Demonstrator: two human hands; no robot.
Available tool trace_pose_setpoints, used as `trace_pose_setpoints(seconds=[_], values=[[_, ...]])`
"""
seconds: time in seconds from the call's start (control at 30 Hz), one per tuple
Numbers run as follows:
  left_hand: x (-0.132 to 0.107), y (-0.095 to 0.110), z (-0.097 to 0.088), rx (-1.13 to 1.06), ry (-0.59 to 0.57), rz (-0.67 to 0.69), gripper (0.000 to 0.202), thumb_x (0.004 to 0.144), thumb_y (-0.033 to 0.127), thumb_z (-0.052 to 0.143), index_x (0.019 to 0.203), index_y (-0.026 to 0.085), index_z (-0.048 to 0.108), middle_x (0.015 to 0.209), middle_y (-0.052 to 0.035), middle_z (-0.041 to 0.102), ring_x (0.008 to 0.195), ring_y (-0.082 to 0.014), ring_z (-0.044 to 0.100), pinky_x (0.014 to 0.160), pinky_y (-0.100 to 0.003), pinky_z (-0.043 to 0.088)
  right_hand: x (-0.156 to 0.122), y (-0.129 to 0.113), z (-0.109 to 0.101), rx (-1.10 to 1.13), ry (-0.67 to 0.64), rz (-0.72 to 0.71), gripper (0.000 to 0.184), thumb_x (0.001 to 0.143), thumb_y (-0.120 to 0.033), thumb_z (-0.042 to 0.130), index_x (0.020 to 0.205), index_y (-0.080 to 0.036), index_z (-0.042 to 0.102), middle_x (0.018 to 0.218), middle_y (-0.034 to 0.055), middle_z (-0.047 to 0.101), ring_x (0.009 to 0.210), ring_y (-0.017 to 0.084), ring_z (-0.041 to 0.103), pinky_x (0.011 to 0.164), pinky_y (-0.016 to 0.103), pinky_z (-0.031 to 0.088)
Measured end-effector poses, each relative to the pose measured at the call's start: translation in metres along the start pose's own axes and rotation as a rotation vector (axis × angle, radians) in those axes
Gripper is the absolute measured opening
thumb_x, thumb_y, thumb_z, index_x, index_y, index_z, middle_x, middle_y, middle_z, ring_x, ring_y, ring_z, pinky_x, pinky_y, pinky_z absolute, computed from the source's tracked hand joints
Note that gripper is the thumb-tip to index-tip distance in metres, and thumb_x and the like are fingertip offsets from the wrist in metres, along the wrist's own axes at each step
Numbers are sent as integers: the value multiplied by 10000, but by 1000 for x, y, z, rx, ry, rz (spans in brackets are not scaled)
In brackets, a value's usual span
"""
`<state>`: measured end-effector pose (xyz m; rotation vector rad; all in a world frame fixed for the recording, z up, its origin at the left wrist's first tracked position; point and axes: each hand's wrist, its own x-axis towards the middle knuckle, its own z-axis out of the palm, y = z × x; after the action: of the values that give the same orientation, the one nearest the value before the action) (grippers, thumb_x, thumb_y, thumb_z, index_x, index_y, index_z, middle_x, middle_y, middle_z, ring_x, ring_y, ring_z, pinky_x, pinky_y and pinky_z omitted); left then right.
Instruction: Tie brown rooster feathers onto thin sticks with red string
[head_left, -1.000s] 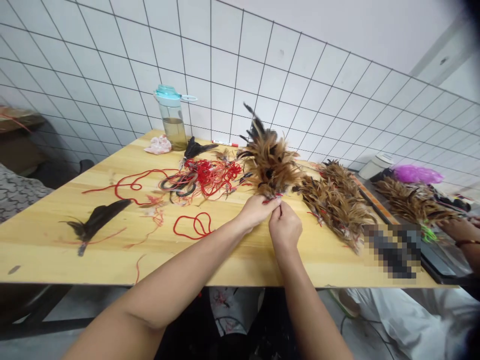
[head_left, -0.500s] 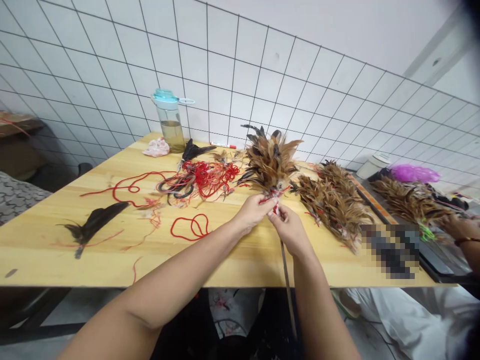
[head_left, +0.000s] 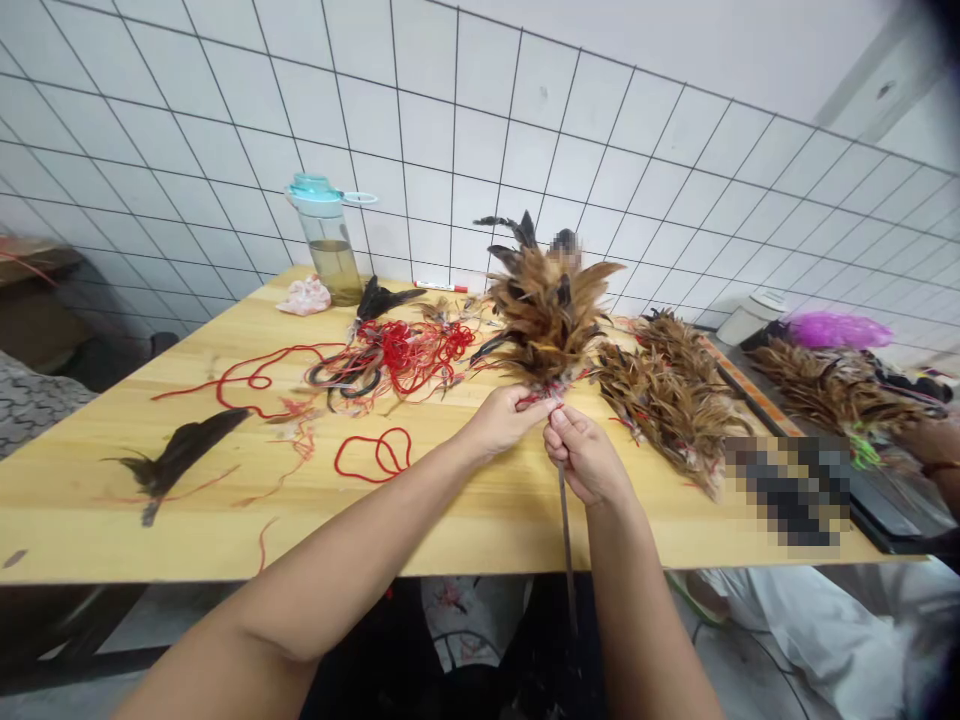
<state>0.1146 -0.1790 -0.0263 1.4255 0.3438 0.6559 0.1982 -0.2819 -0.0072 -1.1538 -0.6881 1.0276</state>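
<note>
Feather bundle (head_left: pixel 551 320): brown with black tips, pointing up above the tabletop (head_left: pixel 480 520), base in my hands
Left hand (head_left: pixel 510 420): mine's closed round that base
Right hand (head_left: pixel 589 455): fingers curled, pinching just below the left, can't tell on what exactly
Stick (head_left: pixel 565 530): hangs below my right
Red tangle (head_left: pixel 405 345): off left of the bundle

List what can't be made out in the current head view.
All in the head view:
Feather bundle, underside of its base: covered by the left hand and right hand.
Thin rod, lower end: lost against dark clothing.
Dark object, near right: pixelated.
Co-worker's hand: cut by the right edge.
</note>
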Motion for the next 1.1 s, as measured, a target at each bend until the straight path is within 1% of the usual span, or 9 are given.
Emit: trace_pose_setpoints(seconds=[0.27,0.47,0.57,0.67,0.73,0.9,0.97,1.03,1.1], values=[[2,-9,-1,143,10,86,231,802,346,591,839,120,624,751,-21,614,710,-124,531,710,-253,410,8,7,0,114,172,-38,369,540,-384,824,739,-161,608,504,-62,463,455,38,285,415,192,169],[1,1,-6,125,50,96,160,812,294,581,848,142,615,827,-28,632,793,-134,559,779,-250,415,10,10,-4,105,227,-27,359,530,-387,821,690,-150,604,495,-62,456,448,31,287,416,196,159],[1,1,-7,51,53,117,221,859,351,538,840,147,619,741,-11,590,696,-113,512,697,-233,398,12,14,-7,78,272,-39,360,524,-401,816,628,-156,574,494,-57,453,449,36,297,414,209,161],[1,-5,-8,-52,9,78,295,871,426,537,842,147,626,631,18,497,572,-88,406,572,-219,333,12,16,-10,50,299,-55,356,534,-414,801,598,-160,560,494,-50,454,450,43,301,418,224,161],[2,-9,-9,-138,-16,36,325,853,458,564,823,141,633,630,15,487,572,-84,399,557,-214,323,12,14,-14,42,299,-57,352,541,-420,793,601,-159,566,493,-48,455,450,44,297,423,230,158],[7,-14,-14,-321,-11,-64,347,756,472,682,778,126,664,772,-47,588,721,-112,524,643,-213,416,5,1,-27,49,276,-67,369,562,-437,784,717,-144,624,510,-48,463,450,47,280,437,235,145],[8,-15,-16,-347,-51,-89,342,745,466,694,767,126,672,869,-72,616,817,-138,564,718,-236,457,-1,-5,-33,37,271,-85,369,581,-446,775,736,-146,627,511,-50,458,451,50,280,440,239,146],[8,-15,-19,-293,-93,-110,373,762,494,662,731,123,665,950,-100,633,901,-175,584,803,-287,477,-8,-8,-40,18,275,-115,345,604,-452,765,663,-159,592,510,-46,450,458,55,287,445,244,160],[9,-15,-26,-89,-34,-116,416,795,541,593,751,133,665,975,-112,647,931,-202,594,854,-332,474,-17,-8,-47,3,285,-135,362,620,-455,755,577,-169,536,514,-36,452,468,59,293,451,249,175]])
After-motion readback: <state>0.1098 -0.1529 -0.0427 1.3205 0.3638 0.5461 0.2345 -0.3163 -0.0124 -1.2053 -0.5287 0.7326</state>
